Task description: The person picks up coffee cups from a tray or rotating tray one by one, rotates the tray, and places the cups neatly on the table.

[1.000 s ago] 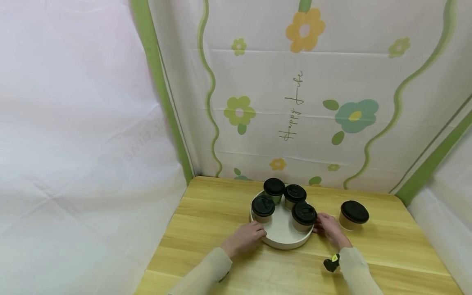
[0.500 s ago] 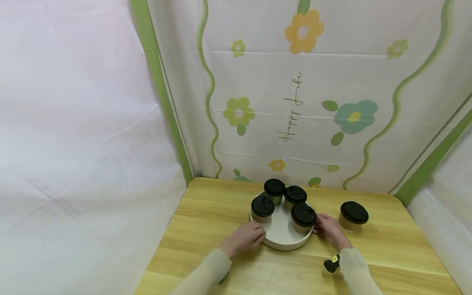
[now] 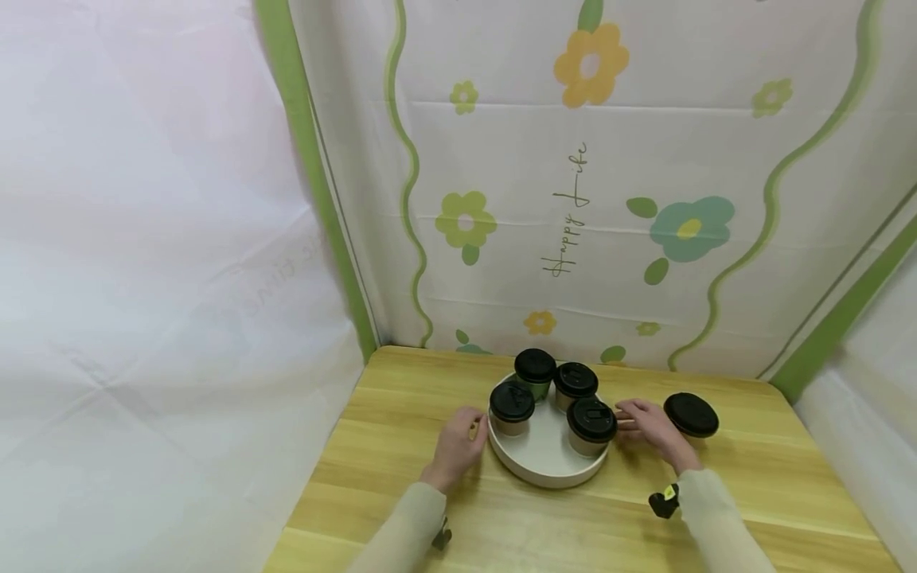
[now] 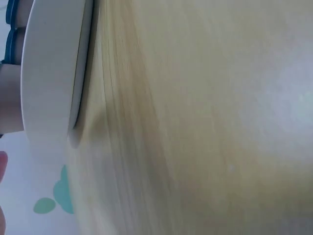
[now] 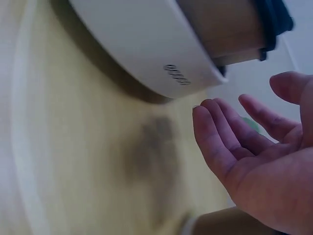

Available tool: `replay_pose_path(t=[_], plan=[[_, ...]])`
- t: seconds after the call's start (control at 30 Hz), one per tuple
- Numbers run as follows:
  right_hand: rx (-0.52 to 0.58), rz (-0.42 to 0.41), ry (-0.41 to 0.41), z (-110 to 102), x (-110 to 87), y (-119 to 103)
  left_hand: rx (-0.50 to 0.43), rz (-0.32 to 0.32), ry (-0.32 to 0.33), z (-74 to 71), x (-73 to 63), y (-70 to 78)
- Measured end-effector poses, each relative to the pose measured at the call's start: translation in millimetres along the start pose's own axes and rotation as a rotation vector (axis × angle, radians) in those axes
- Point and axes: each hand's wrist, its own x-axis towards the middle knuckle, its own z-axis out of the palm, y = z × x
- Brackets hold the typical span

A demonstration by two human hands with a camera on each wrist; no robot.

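Note:
A round white tray (image 3: 540,465) stands on the wooden table, holding several paper cups with black lids, among them a front-right cup (image 3: 591,427), a front-left cup (image 3: 512,407) and a greenish one (image 3: 534,376) at the back. Beside the tray's left rim is my left hand (image 3: 457,446), fingers loosely bent; whether the fingertips touch the rim I cannot tell. To the tray's right, my right hand (image 3: 655,430) has relaxed fingers. In the right wrist view the fingers (image 5: 210,132) are apart from the tray wall (image 5: 146,49), with nothing in the palm.
Another black-lidded cup (image 3: 691,415) stands on the table right of the tray, just behind my right hand, partly hidden by it. A white curtain (image 3: 501,159) with printed flowers hangs behind the table's back edge. The wooden tabletop (image 3: 401,390) extends left of the tray.
My left hand has moved from the tray's front-left rim up and left to its left side. My right hand has shifted slightly up and right, off the tray's side. The tray and cups stay put.

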Motion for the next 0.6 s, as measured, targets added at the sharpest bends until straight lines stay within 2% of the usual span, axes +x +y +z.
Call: replay_pose_path(t=[0.07, 0.13, 0.2, 0.33, 0.4, 0.47, 0.6], plan=[[-0.035, -0.016, 0.003, -4, -2.3, -6, 0.003, -0.056, 0.013, 1.0, 0.4, 0.8], [-0.045, -0.029, -0.001, -8, -3.3, -11, -0.024, -0.154, 0.001, 2.0, 0.0, 1.4], [-0.046, -0.033, 0.006, -11, -3.3, -15, -0.090, -0.303, -0.037, 1.9, -0.7, 2.8], [-0.083, -0.059, 0.001, -15, -5.1, -24, -0.251, -0.644, -0.125, 0.6, -1.3, 6.1], [-0.108, -0.076, 0.001, -16, -6.8, -30, -0.308, -0.765, -0.152, 0.8, -0.9, 6.7], [-0.134, -0.101, -0.004, -16, -8.7, -36, -0.337, -0.841, -0.168, 1.9, -0.2, 6.1], [-0.181, -0.137, -0.016, -16, -11.8, -48, -0.368, -0.935, -0.194, 4.0, 0.6, 3.7]])
